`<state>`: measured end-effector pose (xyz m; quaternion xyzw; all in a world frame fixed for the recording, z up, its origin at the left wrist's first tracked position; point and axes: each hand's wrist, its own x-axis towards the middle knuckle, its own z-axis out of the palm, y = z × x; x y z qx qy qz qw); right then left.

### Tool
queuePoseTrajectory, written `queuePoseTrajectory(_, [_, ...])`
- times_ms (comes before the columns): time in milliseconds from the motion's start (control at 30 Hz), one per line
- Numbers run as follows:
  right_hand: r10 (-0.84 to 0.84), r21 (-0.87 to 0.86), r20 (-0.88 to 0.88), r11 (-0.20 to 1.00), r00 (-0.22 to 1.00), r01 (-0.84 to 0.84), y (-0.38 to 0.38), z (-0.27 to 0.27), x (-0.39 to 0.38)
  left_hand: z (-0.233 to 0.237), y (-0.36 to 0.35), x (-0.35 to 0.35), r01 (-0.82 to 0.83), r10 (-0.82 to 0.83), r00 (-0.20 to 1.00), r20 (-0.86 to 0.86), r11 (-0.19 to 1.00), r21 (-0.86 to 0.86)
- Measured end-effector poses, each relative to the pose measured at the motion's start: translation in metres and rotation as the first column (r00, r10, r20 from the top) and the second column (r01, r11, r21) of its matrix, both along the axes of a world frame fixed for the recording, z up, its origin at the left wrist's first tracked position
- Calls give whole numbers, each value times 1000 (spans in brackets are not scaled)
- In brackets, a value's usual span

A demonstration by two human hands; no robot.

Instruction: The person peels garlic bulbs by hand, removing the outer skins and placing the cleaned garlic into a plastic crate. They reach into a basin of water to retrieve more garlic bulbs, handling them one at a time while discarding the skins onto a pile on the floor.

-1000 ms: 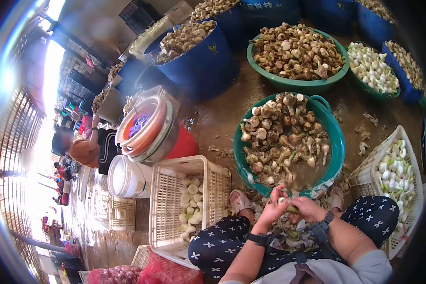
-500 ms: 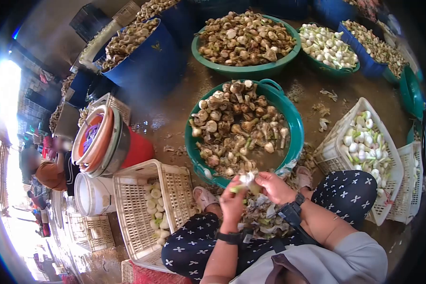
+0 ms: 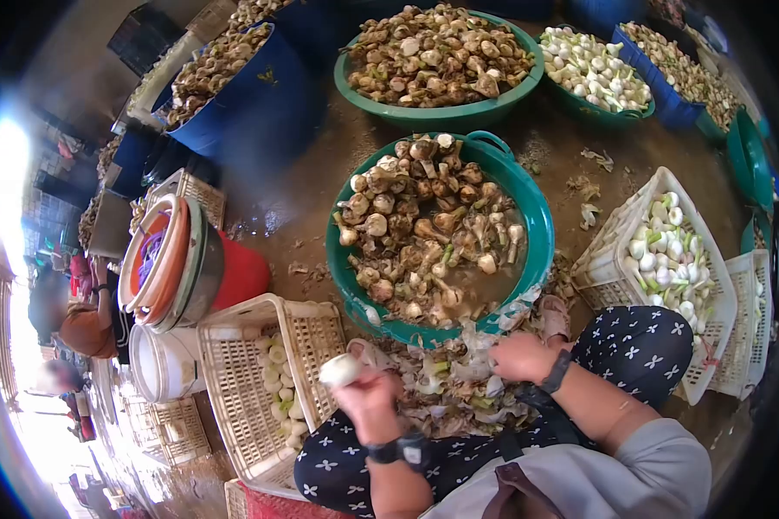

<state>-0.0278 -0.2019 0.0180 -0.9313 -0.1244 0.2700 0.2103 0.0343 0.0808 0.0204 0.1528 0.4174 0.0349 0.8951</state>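
Observation:
My left hand (image 3: pixel 368 403) is closed around a white, peeled garlic bulb (image 3: pixel 341 370), raised near the side of the left crate. My right hand (image 3: pixel 523 356) is curled in front of the basin's near rim. Pale skins show at its fingertips, but I cannot make out what it grips. Below and between my hands lies a heap of garlic peelings (image 3: pixel 459 391). The green basin (image 3: pixel 540 227) ahead holds brown, unpeeled garlic bulbs (image 3: pixel 381 208) in murky water. On my left, a cream plastic crate (image 3: pixel 325 339) has white peeled bulbs (image 3: pixel 277 381) inside.
A cream crate (image 3: pixel 619 232) of white garlic stands at right. Farther off are a large green tub (image 3: pixel 433 115) of unpeeled garlic and blue barrels (image 3: pixel 251 108). Stacked basins (image 3: pixel 182 264) and a white bucket (image 3: pixel 169 365) stand left. Another person (image 3: pixel 86 329) is at far left.
My hands, earlier together at the garlic by the basin's near rim, are now apart. The left has carried the bulb left and down toward the crate; the right has shifted slightly right.

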Motion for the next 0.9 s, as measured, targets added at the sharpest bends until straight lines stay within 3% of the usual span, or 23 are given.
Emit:
queuePoseTrajectory(33, [-51,-49,128,997,990,58,2,-14,-2,-10,33,2,-173,167,980,110,984,47])
queuePoseTrajectory(67, [-64,-50,120,996,991,70,1,-19,6,31,38,6,-443,453,888,76,888,-126])
queuePoseTrajectory(100, [-220,161,202,969,954,189,1,-20,22,49,39,2,-502,542,804,243,839,-210])
queuePoseTrajectory(133, [-384,371,252,886,888,278,-3,-24,40,68,35,5,-496,536,792,291,844,-204])
queuePoseTrajectory(200, [-524,269,143,837,839,477,-24,-45,95,64,22,7,-408,395,860,322,912,-28])
queuePoseTrajectory(233, [-535,178,415,841,736,511,-30,-86,117,48,16,7,-349,303,901,311,931,105])
queuePoseTrajectory(267, [-554,48,414,806,723,590,-34,-112,138,34,4,8,-215,164,955,248,957,193])
queuePoseTrajectory(300, [-559,61,426,802,711,594,-35,-135,149,17,-10,8,-77,29,984,174,959,273])
queuePoseTrajectory(367, [-321,-400,381,788,867,468,-27,-157,155,-22,-26,4,314,-373,922,106,879,359])
queuePoseTrajectory(400, [-338,-419,69,844,939,335,-21,-144,161,-25,-45,1,427,-473,881,-14,782,455])
queuePoseTrajectory(467, [-591,31,-32,805,806,592,-1,-118,146,-31,-84,0,612,-582,771,-258,567,551])
queuePoseTrajectory(500, [-669,381,-292,574,683,725,6,-104,134,-33,-101,0,690,-597,707,-379,467,553])
queuePoseTrajectory(533, [-693,732,-437,97,574,674,25,-92,115,-32,-112,-2,708,-653,690,-311,521,476])
queuePoseTrajectory(567, [-763,794,-290,144,577,590,36,-73,103,-31,-120,-5,726,-701,673,-237,565,391])
queuePoseTrajectory(600, [-610,763,-555,-103,566,639,44,-48,87,-32,-123,-5,729,-777,628,-37,571,378])
queuePoseTrajectory(633, [-775,852,-104,254,624,458,48,-43,75,-41,-123,-4,658,-708,707,11,663,357])
queuePoseTrajectory(667, [-689,740,264,594,675,316,42,-25,67,-36,-121,-3,625,-703,710,-22,616,480])
queuePoseTrajectory(700, [-471,496,570,850,673,175,34,-6,60,-28,-115,-2,586,-696,715,-58,552,594])
queuePoseTrajectory(733, [-481,500,560,845,674,189,31,1,55,-13,-112,1,614,-687,719,-106,556,559])
queuePoseTrajectory(800, [-162,335,243,939,956,74,27,10,44,-10,-103,-1,670,-765,620,-175,400,625])
queuePoseTrajectory(833, [-166,333,237,940,957,81,27,10,37,-9,-102,-3,678,-800,575,-171,349,647])
queuePoseTrajectory(900, [-38,214,417,975,908,-57,30,6,27,-6,-101,-5,717,-818,550,-168,360,597])
